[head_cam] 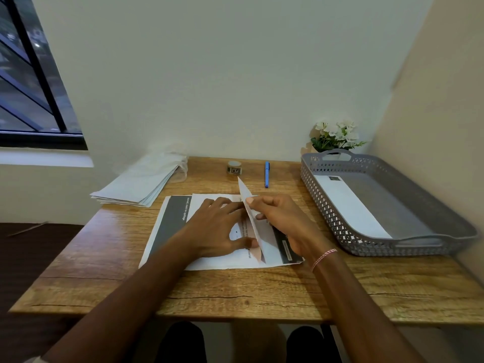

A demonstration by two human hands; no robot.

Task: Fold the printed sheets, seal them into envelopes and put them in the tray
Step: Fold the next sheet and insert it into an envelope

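A printed sheet lies on top of other printed sheets in the middle of the wooden desk. My right hand pinches the sheet's right part and holds it raised on edge, partway over. My left hand lies flat on the sheet's left part, fingers spread, pressing it down. A stack of white envelopes rests at the desk's back left. At the right stands a grey perforated tray with one sealed white envelope inside.
A small roll of stamps or stickers and a blue pen lie at the back of the desk. A pot of white flowers stands behind the tray. Walls close in behind and at the right; a window is at the left.
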